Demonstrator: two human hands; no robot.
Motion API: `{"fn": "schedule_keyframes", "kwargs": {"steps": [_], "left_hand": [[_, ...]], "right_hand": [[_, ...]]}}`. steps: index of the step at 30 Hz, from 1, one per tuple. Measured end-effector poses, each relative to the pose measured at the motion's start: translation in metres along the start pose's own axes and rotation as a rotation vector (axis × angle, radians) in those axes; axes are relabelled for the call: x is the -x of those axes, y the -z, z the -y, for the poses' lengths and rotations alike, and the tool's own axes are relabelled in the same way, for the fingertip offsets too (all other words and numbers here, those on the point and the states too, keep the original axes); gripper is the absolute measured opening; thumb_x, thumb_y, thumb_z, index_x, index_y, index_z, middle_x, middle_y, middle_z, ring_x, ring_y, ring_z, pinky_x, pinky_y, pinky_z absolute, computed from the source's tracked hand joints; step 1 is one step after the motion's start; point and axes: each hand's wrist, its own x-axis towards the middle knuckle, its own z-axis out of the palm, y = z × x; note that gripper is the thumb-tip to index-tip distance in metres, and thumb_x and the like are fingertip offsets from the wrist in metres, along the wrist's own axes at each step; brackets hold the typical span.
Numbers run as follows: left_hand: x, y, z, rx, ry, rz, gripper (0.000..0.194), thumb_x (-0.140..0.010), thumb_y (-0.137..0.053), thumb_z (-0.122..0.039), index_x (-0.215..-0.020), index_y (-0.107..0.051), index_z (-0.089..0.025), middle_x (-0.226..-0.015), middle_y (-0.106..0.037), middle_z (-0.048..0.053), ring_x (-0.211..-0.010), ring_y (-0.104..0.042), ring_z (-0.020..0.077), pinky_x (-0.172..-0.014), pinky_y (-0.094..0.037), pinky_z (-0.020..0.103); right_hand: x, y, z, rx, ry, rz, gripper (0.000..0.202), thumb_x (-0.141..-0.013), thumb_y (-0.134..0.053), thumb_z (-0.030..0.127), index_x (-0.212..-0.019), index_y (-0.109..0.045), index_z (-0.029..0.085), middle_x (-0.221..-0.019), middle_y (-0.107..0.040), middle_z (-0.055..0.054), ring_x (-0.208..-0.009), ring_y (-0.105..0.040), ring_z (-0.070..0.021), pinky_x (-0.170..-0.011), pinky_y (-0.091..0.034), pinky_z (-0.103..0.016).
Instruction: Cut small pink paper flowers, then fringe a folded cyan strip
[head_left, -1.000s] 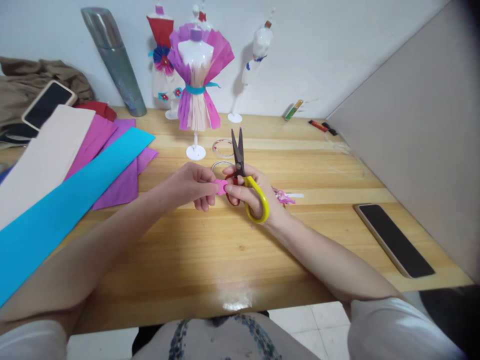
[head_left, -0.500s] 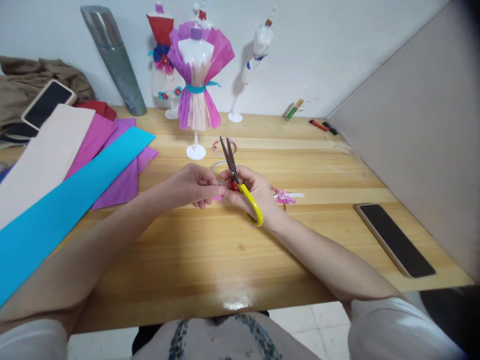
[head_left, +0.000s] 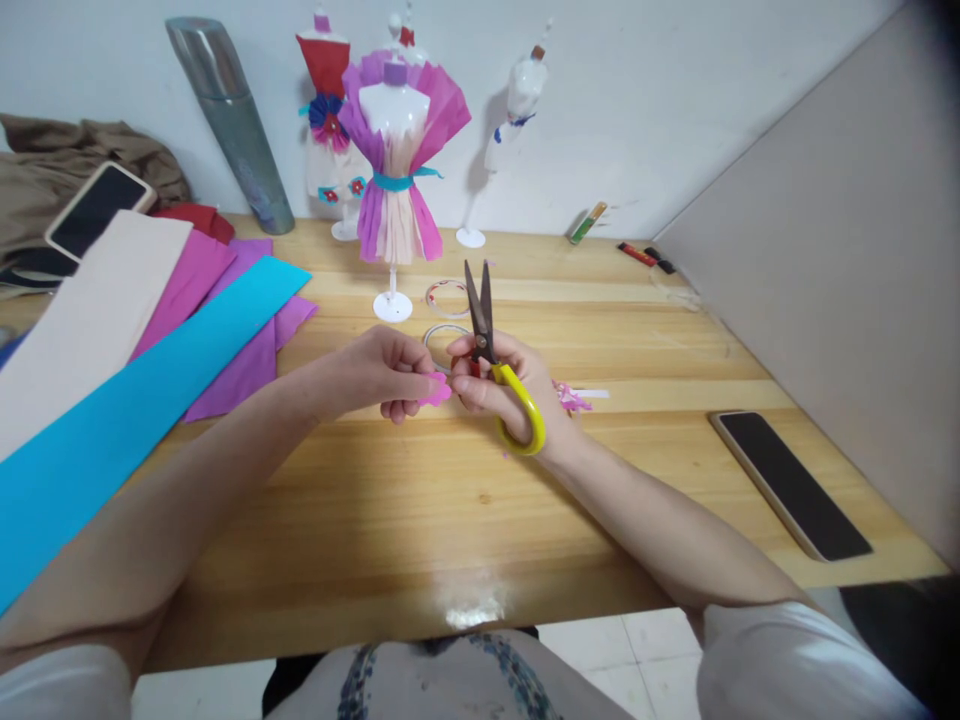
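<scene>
Between thumb and fingers, my left hand [head_left: 386,375] pinches a small pink paper piece [head_left: 436,389] with a scalloped, flower-like edge. My right hand [head_left: 510,385] is closed around scissors [head_left: 519,405] with yellow handles and dark blades. The blades point away from me, slightly apart, and a bit of red shows near the pivot. Right-hand fingertips are close beside the pink piece; whether they touch it I cannot tell. Beyond my hands stands a mini dress form [head_left: 392,185] in purple, pink and cream crepe paper with a blue belt.
Crepe paper sheets, a blue one [head_left: 172,385] on top, lie at the left. Two tape rolls [head_left: 448,298] rest behind my hands. Pink scraps [head_left: 574,397] lie right of my wrist. A phone [head_left: 791,485] is at the right; a flask [head_left: 232,125] and more dress forms [head_left: 525,95] stand behind.
My right hand has shifted slightly right, away from my left, and the scissors have swung more upright with it. More of the pink piece now shows in my left fingers.
</scene>
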Motion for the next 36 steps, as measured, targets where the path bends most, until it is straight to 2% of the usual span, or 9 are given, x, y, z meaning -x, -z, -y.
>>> {"fn": "schedule_keyframes", "kwargs": {"steps": [5,9,16,21,26,28,31,33,36], "left_hand": [[0.002,0.003,-0.002,0.011,-0.023,-0.004,0.012,-0.069,-0.075,-0.022,-0.061,-0.069,-0.016,-0.049,-0.062,-0.002,-0.045,-0.054,0.0072,-0.046,-0.044,0.018],[0.0,0.001,-0.001,0.005,-0.036,-0.025,0.011,-0.07,-0.073,-0.021,-0.063,-0.069,-0.015,-0.049,-0.063,-0.002,-0.044,-0.055,0.0069,-0.046,-0.045,0.017],[-0.005,-0.005,0.007,-0.059,-0.05,-0.088,0.015,-0.072,-0.073,-0.022,-0.062,-0.066,-0.015,-0.051,-0.063,-0.002,-0.045,-0.057,0.0073,-0.046,-0.046,0.017],[-0.006,-0.001,0.011,0.008,-0.072,-0.05,0.032,-0.074,-0.081,-0.041,-0.064,-0.068,-0.014,-0.055,-0.067,0.002,-0.047,-0.06,0.0091,-0.047,-0.048,0.018],[-0.008,0.001,0.014,0.186,-0.006,-0.084,0.059,-0.079,-0.07,-0.071,-0.071,-0.07,-0.012,-0.06,-0.069,0.006,-0.047,-0.063,0.0117,-0.045,-0.049,0.02],[-0.009,-0.002,0.016,0.184,-0.005,-0.067,0.053,-0.077,-0.075,-0.065,-0.072,-0.07,-0.012,-0.064,-0.07,0.005,-0.051,-0.065,0.0116,-0.048,-0.051,0.02],[-0.01,-0.012,0.017,0.155,-0.039,-0.105,0.032,-0.067,-0.088,-0.04,-0.078,-0.073,-0.014,-0.07,-0.074,0.003,-0.056,-0.067,0.0109,-0.05,-0.052,0.019],[-0.01,-0.021,0.017,0.197,-0.064,-0.208,0.029,-0.062,-0.089,-0.032,-0.079,-0.072,-0.016,-0.066,-0.073,0.0,-0.055,-0.066,0.0107,-0.051,-0.054,0.02],[-0.009,-0.032,0.017,0.256,-0.1,-0.336,0.021,-0.065,-0.083,-0.028,-0.075,-0.069,-0.016,-0.059,-0.07,-0.002,-0.051,-0.064,0.0099,-0.05,-0.054,0.02]], "right_hand": [[0.0,0.001,-0.003,-0.068,-0.027,0.009,0.037,-0.075,-0.085,0.04,-0.1,-0.065,0.021,-0.07,-0.056,0.006,-0.052,-0.047,-0.0081,-0.05,-0.038,-0.025],[-0.001,0.0,-0.002,-0.128,-0.068,0.012,0.045,-0.07,-0.088,0.043,-0.1,-0.063,0.02,-0.074,-0.062,0.004,-0.054,-0.051,-0.0086,-0.052,-0.041,-0.024],[-0.001,-0.004,0.001,-0.054,-0.041,0.002,0.039,-0.067,-0.087,0.03,-0.096,-0.063,0.02,-0.067,-0.057,0.007,-0.056,-0.047,-0.0082,-0.054,-0.037,-0.025],[-0.002,-0.004,-0.001,-0.073,-0.012,-0.04,0.033,-0.069,-0.081,0.026,-0.096,-0.063,0.02,-0.064,-0.057,0.008,-0.054,-0.046,-0.008,-0.055,-0.037,-0.026],[-0.003,-0.002,-0.001,-0.071,0.021,-0.081,0.033,-0.069,-0.082,0.027,-0.096,-0.063,0.02,-0.066,-0.058,0.007,-0.056,-0.049,-0.009,-0.056,-0.037,-0.026],[-0.004,-0.002,0.0,-0.069,0.025,-0.099,0.035,-0.069,-0.083,0.028,-0.096,-0.062,0.02,-0.065,-0.057,0.007,-0.056,-0.05,-0.0093,-0.056,-0.038,-0.026],[-0.004,-0.003,-0.001,-0.076,0.033,-0.137,0.038,-0.068,-0.086,0.031,-0.096,-0.061,0.021,-0.062,-0.057,0.008,-0.054,-0.05,-0.0096,-0.056,-0.039,-0.026],[-0.005,-0.003,-0.003,-0.089,0.051,-0.156,0.04,-0.068,-0.087,0.033,-0.097,-0.061,0.021,-0.06,-0.057,0.008,-0.054,-0.05,-0.0099,-0.056,-0.039,-0.026],[-0.005,-0.003,-0.005,-0.096,0.076,-0.142,0.041,-0.07,-0.087,0.036,-0.097,-0.06,0.022,-0.061,-0.057,0.008,-0.054,-0.052,-0.0101,-0.056,-0.04,-0.026]]}}
